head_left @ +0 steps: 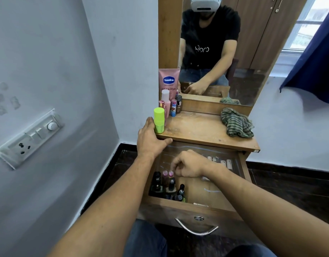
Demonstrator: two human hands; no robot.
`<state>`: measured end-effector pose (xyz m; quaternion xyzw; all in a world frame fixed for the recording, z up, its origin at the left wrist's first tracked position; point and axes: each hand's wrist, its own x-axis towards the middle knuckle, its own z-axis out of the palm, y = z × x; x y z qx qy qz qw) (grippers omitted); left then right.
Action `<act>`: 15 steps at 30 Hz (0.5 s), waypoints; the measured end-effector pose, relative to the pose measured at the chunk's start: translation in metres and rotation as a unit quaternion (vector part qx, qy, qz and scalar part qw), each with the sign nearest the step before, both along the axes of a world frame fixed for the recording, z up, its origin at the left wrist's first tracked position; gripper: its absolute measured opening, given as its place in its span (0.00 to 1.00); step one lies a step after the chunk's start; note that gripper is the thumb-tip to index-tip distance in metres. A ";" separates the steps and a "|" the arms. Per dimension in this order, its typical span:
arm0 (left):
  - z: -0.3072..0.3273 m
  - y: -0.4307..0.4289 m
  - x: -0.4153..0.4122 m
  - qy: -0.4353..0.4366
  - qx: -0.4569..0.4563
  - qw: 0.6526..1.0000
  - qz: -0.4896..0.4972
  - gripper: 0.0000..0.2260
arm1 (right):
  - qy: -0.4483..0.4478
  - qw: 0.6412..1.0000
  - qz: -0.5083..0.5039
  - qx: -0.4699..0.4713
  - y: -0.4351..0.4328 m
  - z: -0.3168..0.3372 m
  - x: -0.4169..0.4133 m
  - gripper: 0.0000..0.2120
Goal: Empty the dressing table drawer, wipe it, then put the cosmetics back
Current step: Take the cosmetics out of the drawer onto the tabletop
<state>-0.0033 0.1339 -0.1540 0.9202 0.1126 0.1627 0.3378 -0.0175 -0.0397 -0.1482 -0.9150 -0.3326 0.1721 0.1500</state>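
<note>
The drawer [243, 165] of the dressing table is pulled fully out, below both forearms. On its front panel, nearest the body, a curved metal handle [196, 231] and a round lock [199, 218] are fitted.

Inside the drawer, a cluster of nail polish bottles [161, 186] is stood in the left front corner, directly beneath the right hand's fingertips. A thin stick [200, 204] is laid along the front wall, under the right forearm. A row of small pale items [220, 161] is seen at the back, beyond the right wrist; their type cannot be told.

The right hand [188, 166] is held over the drawer with its fingers curled downward, just above a pink-capped bottle [170, 173]. Whether the cap is pinched cannot be told, since the contact point is hidden by the knuckles.

The left hand [150, 141] is placed at the left front corner of the table top [197, 127]. Its fingers are extended against the left side of a lime-green bottle [158, 120], which is stood upright at that corner. The thumb is laid flat along the table's front edge, apart from the bottle.

Beyond the left hand, further cosmetics are grouped: a pink Vaseline tube [169, 80], a white-capped bottle [165, 96] and a lip balm stick [173, 108]. A green striped cloth [236, 123] is bunched on the table top, beyond and right of the right hand. The mirror [252, 52] is mounted behind the table.
</note>
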 end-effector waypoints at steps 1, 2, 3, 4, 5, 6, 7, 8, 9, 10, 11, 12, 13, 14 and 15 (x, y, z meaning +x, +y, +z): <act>0.000 0.000 0.000 -0.001 0.002 1.000 0.000 0.51 | 0.007 1.000 0.005 0.004 0.000 0.000 0.001 0.12; 0.000 -0.001 -0.001 -0.003 0.005 1.000 0.001 0.51 | 0.016 1.000 0.014 0.000 0.000 0.001 0.002 0.13; -0.001 -0.001 -0.001 -0.004 0.005 1.000 0.001 0.51 | 0.023 0.999 0.022 -0.006 0.001 0.001 0.002 0.15; 0.000 -0.001 -0.001 -0.003 0.007 1.000 0.000 0.51 | 0.026 0.999 0.028 -0.012 0.001 0.000 0.002 0.17; 0.001 -0.001 -0.002 -0.001 0.007 1.000 0.000 0.51 | 0.025 0.999 0.033 -0.014 0.001 -0.001 0.002 0.17; 0.001 -0.001 -0.002 0.002 0.008 1.000 0.000 0.51 | 0.024 0.999 0.035 -0.016 0.001 -0.001 0.002 0.16; 0.002 -0.001 -0.002 0.003 0.009 1.000 0.001 0.51 | 0.026 0.999 0.035 -0.015 0.001 -0.002 0.002 0.16; 0.002 -0.002 -0.003 0.005 0.011 1.000 0.002 0.51 | 0.031 0.999 0.035 -0.011 0.001 -0.001 0.002 0.15; 0.002 -0.002 -0.003 0.005 0.013 1.000 0.002 0.51 | 0.033 0.999 0.035 -0.006 0.001 -0.002 0.002 0.14; 0.002 -0.002 -0.003 0.005 0.013 1.000 0.003 0.51 | 0.032 0.999 0.035 -0.002 0.000 -0.003 0.003 0.13; 0.002 -0.002 -0.003 0.006 0.012 1.000 0.004 0.51 | 0.028 0.999 0.035 0.002 0.001 -0.004 0.004 0.12; 0.002 -0.002 -0.003 0.006 0.013 1.000 0.004 0.51 | 0.024 0.999 0.035 0.005 0.001 -0.006 0.005 0.11; 0.003 -0.002 -0.004 0.007 0.016 1.000 0.004 0.51 | 0.018 0.999 0.034 0.008 0.001 -0.008 0.006 0.10; 0.003 -0.003 -0.004 0.007 0.019 1.000 0.003 0.51 | 0.012 0.999 0.030 0.013 0.001 -0.009 0.007 0.10; 0.003 -0.003 -0.004 0.008 0.018 1.000 0.003 0.51 | 0.005 0.999 0.026 0.018 0.000 -0.008 0.008 0.10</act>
